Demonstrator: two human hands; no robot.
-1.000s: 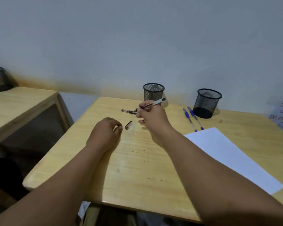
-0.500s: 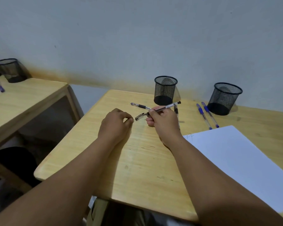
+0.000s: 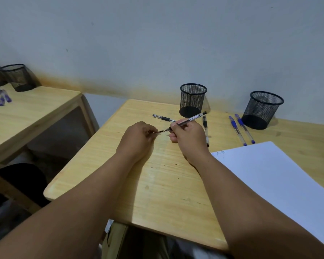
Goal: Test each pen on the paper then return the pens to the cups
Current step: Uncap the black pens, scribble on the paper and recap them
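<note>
My right hand [image 3: 187, 135] grips a black pen [image 3: 192, 118], its tip pointing left. My left hand [image 3: 138, 136] pinches the pen's cap [image 3: 159, 132] right at that tip. Two more black pens lie on the desk: one [image 3: 164, 118] behind my hands, one [image 3: 205, 128] to the right of my right hand. Two blue pens [image 3: 240, 130] lie near the right mesh cup [image 3: 262, 110]. The left mesh cup [image 3: 193, 100] stands behind the pens. Both cups look empty. White paper [image 3: 275, 184] with a small scribble at its corner lies to the right.
The wooden desk [image 3: 157, 184] stands against a pale wall. A second desk [image 3: 30, 111] at the left carries two more mesh cups [image 3: 19, 77] and some blue pens [image 3: 4, 98]. A gap separates the two desks.
My left hand lifted the cap from the desk and brought it to the pen's tip. My right hand turned the pen toward it. The view shifted left.
</note>
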